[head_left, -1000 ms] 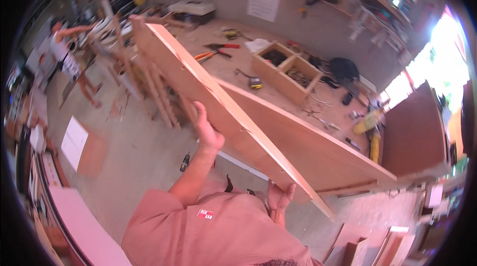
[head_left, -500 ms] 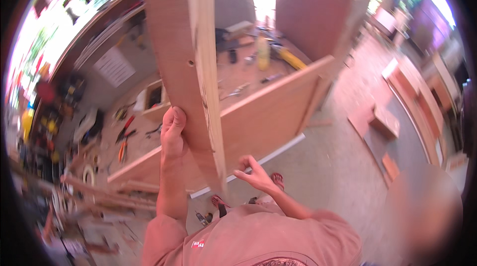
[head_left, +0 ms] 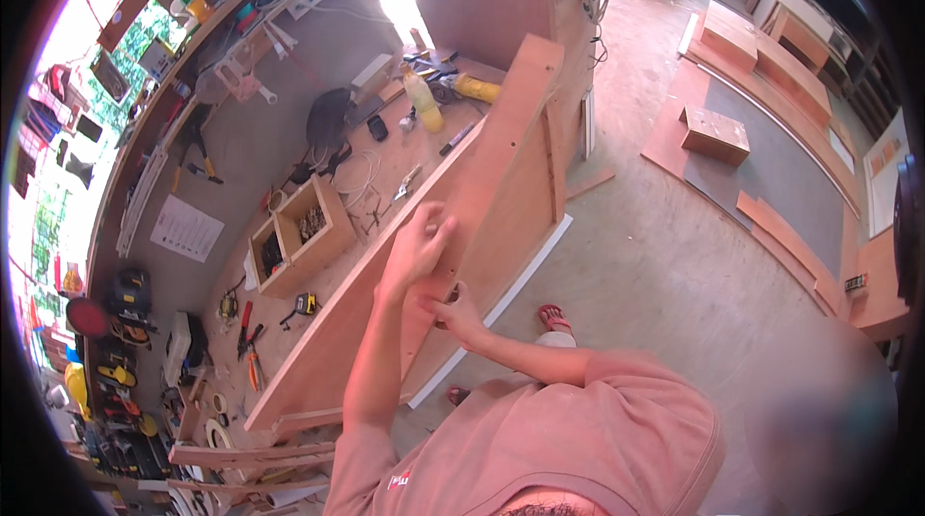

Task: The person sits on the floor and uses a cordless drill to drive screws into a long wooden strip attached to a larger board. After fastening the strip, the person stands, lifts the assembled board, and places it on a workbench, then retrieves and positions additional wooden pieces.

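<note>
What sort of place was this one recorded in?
Most likely a woodworking shop: a long wooden board is being handled beside a workbench with a tape measure and orange-handled pliers on it, and cut wooden pieces lie off to the right.

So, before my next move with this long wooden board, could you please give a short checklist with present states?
1. Left hand at the long wooden board: ok, left hand there, fingers curled.
2. Right hand at the board: ok, right hand nearer your body.
3. Firm grip: cannot tell; fingers partly hidden.
4. Workbench without loose tools: not ok, orange-handled pliers and tape measure lie there.
5. Floor without offcuts: not ok, wood strip lies there.
</note>
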Available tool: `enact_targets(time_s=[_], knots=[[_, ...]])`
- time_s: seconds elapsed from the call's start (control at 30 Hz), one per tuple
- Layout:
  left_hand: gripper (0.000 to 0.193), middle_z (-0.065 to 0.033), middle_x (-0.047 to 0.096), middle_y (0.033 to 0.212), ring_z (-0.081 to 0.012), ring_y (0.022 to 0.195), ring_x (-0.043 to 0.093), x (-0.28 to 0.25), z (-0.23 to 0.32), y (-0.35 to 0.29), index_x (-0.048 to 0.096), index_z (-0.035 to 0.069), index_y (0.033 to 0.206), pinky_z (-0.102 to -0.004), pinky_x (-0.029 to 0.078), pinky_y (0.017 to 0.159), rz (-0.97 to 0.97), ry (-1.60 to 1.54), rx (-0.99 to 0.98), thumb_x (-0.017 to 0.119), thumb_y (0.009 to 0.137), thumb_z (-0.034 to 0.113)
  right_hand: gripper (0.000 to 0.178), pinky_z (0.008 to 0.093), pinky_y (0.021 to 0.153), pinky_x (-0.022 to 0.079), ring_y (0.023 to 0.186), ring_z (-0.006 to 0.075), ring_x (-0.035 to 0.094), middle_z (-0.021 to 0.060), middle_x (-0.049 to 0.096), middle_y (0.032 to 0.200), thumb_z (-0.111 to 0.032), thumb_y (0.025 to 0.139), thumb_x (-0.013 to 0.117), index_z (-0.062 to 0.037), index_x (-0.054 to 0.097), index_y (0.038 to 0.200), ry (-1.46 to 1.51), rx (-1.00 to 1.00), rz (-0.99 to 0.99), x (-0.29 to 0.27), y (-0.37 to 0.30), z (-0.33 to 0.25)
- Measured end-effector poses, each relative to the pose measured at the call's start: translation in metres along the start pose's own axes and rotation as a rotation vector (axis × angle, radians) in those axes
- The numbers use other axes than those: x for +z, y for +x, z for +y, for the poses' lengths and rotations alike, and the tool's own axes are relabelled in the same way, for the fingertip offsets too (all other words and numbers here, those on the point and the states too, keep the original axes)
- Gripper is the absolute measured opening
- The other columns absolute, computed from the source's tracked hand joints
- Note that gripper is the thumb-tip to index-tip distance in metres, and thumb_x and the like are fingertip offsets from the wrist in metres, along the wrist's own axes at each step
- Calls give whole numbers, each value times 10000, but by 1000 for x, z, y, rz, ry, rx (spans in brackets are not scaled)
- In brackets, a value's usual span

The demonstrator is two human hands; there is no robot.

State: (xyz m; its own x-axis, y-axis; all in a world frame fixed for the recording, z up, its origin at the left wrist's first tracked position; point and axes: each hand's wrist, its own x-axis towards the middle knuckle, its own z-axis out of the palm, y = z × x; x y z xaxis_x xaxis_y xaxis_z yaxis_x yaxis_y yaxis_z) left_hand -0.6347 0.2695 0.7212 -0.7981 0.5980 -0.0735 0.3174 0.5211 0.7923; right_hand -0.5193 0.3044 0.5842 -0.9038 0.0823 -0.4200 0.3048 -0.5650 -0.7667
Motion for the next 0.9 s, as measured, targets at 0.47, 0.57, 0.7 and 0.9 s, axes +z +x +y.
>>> enact_targets(time_s=[0.47, 0.57, 0.7, 0.9], knots=[[942, -220, 414, 1525, -450, 1361, 412, -52, -137, -226, 407, 142, 1561, -535, 380, 1139, 250, 698, -198, 886, 755, 239, 1186, 635, 972, 531, 1274, 448, 536, 276, 427, 1453, -751, 755, 746, -4, 276, 1548, 99, 119, 139, -52, 96, -81], [947, -211, 433, 1495, -435, 1343, 423, -65, -148, -232, 427, 172, 1556, -531, 384, 1129, 367, 727, -188, 896, 733, 197, 1168, 629, 948, 543, 1214, 428, 574, 269, 471, 1403, -791, 751, 709, 7, 350, 1524, 59, 110, 136, -55, 107, -98], [887, -181, 526, 1321, -388, 1200, 505, -70, -155, -234, 467, 131, 1534, -513, 421, 1032, 437, 839, -50, 871, 743, 148, 1146, 626, 927, 551, 1235, 426, 569, 284, 518, 1397, -792, 759, 693, 48, 424, 1490, 56, 73, 160, -56, 114, -103], [753, -142, 598, 1025, -353, 984, 545, -79, -166, -228, 521, 80, 1499, -468, 450, 901, 434, 719, -38, 803, 801, 93, 1141, 607, 881, 580, 1098, 410, 636, 258, 560, 1256, -823, 752, 678, 35, 414, 1457, 10, 24, 148, -61, 148, -95]])
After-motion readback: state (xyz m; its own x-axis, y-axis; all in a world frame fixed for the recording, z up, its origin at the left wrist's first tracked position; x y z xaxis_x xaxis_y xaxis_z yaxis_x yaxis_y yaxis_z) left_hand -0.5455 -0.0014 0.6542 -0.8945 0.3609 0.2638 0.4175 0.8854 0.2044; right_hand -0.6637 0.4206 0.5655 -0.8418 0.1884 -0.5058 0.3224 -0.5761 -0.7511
